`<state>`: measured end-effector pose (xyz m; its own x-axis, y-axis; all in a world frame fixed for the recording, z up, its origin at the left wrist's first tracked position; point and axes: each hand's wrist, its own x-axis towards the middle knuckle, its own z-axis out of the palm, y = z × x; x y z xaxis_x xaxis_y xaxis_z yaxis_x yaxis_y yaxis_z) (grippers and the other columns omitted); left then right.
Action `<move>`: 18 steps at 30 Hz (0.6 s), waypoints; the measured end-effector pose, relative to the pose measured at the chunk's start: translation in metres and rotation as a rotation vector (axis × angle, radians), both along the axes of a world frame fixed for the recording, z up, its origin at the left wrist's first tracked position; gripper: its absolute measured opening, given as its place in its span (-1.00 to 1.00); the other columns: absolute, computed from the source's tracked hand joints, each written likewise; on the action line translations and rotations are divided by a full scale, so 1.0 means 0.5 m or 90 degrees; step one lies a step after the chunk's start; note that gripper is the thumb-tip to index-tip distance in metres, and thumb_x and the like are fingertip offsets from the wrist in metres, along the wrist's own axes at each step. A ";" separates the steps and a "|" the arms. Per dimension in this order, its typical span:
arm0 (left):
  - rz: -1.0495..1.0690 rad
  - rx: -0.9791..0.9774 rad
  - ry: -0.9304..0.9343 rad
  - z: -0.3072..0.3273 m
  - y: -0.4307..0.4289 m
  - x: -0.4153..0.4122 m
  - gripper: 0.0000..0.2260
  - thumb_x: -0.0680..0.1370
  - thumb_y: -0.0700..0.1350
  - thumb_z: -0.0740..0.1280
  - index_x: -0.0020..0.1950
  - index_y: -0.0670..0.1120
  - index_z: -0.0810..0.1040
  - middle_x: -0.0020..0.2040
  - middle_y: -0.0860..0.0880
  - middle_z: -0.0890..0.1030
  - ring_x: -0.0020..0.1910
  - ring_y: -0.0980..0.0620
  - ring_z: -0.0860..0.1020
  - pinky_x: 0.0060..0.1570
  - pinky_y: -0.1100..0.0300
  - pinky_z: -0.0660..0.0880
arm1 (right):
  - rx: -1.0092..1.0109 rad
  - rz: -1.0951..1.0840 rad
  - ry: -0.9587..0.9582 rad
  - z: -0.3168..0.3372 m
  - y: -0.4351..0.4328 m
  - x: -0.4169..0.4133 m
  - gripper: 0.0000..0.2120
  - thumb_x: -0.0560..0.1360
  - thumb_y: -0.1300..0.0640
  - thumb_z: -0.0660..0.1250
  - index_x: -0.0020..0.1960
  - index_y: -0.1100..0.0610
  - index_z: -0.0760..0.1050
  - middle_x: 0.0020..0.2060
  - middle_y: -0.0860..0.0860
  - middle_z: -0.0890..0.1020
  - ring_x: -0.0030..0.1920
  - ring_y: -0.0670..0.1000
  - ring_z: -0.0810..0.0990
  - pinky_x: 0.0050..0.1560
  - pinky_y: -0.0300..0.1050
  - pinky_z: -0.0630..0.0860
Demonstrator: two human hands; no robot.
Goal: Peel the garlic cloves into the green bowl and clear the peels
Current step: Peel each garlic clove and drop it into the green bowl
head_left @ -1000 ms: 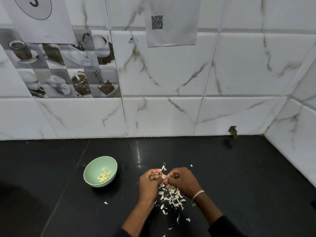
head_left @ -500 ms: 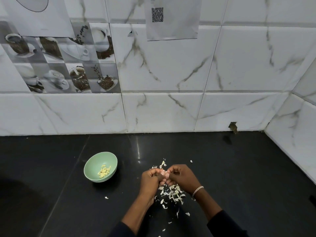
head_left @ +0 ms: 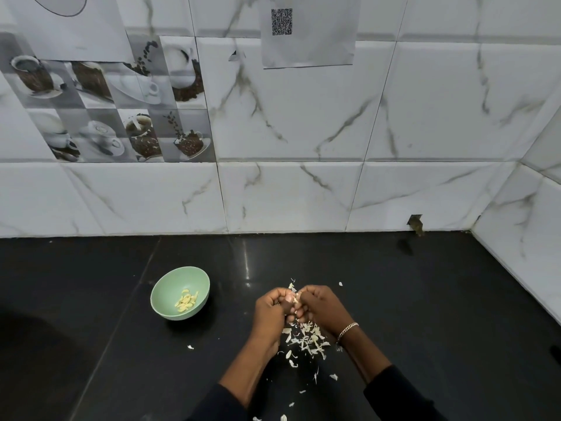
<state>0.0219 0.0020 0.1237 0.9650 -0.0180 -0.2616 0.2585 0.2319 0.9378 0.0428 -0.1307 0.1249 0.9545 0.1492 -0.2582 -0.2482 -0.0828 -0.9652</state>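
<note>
A green bowl point(head_left: 165, 287) sits on the black counter, left of my hands, with several peeled pale-yellow cloves point(head_left: 186, 300) inside. My left hand point(head_left: 271, 311) and my right hand point(head_left: 321, 308) are pressed together above a heap of white garlic peels point(head_left: 306, 340). Both pinch one garlic clove point(head_left: 292, 297), pinkish-white, of which only a sliver shows between the fingertips. A bracelet circles the right wrist.
The black counter point(head_left: 425, 314) ends at a white marble-tiled wall behind and at the right. Stray peel bits lie at the left point(head_left: 190, 347), behind the hands point(head_left: 340, 284) and near the bottom edge point(head_left: 283, 417). A small hole point(head_left: 415, 221) marks the wall base.
The view has tilted down a little, so bowl and hands sit higher in frame. My hands stay together on the clove, fingers shifting slightly.
</note>
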 end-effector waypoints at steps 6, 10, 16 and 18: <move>-0.001 -0.100 0.060 0.015 -0.001 -0.001 -0.84 0.64 -0.37 0.21 0.02 -0.26 0.57 -0.26 -0.15 0.61 -0.32 0.04 0.54 -0.32 0.28 0.52 | 0.085 -0.047 0.044 0.004 -0.005 -0.004 -0.69 0.61 0.29 0.04 -0.23 0.27 0.44 -0.40 0.17 0.52 -0.47 0.06 0.52 -0.48 -0.16 0.49; 0.007 -0.122 0.063 0.025 0.002 0.003 -0.85 0.64 -0.37 0.22 0.04 -0.26 0.58 -0.24 -0.10 0.62 -0.28 0.10 0.57 -0.29 0.31 0.52 | 0.067 -0.077 0.033 0.012 -0.017 -0.006 -0.67 0.63 0.22 0.07 -0.24 0.25 0.46 -0.45 0.16 0.49 -0.50 0.10 0.52 -0.48 -0.16 0.47; 0.012 -0.137 0.082 0.023 0.010 0.004 -0.86 0.64 -0.34 0.23 0.11 -0.30 0.57 -0.21 -0.14 0.65 -0.26 0.07 0.60 -0.28 0.30 0.54 | -0.017 -0.085 -0.073 0.003 -0.040 -0.004 -0.87 0.46 0.41 0.44 -0.09 0.33 0.49 -0.30 0.24 0.66 -0.39 0.08 0.64 -0.37 -0.16 0.59; 0.014 -0.137 0.086 0.021 0.012 0.003 -0.86 0.65 -0.32 0.23 0.11 -0.28 0.58 -0.19 -0.14 0.64 -0.25 0.07 0.60 -0.26 0.27 0.53 | -0.041 -0.084 -0.067 0.008 -0.042 -0.009 -0.89 0.50 0.32 0.44 -0.04 0.33 0.53 -0.31 0.21 0.67 -0.44 0.06 0.62 -0.44 -0.18 0.54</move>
<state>0.0235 0.0079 0.1341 0.9221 -0.0660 -0.3813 0.3713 0.4290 0.8235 0.0382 -0.1516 0.1288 0.9871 0.0073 -0.1602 -0.1583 -0.1184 -0.9803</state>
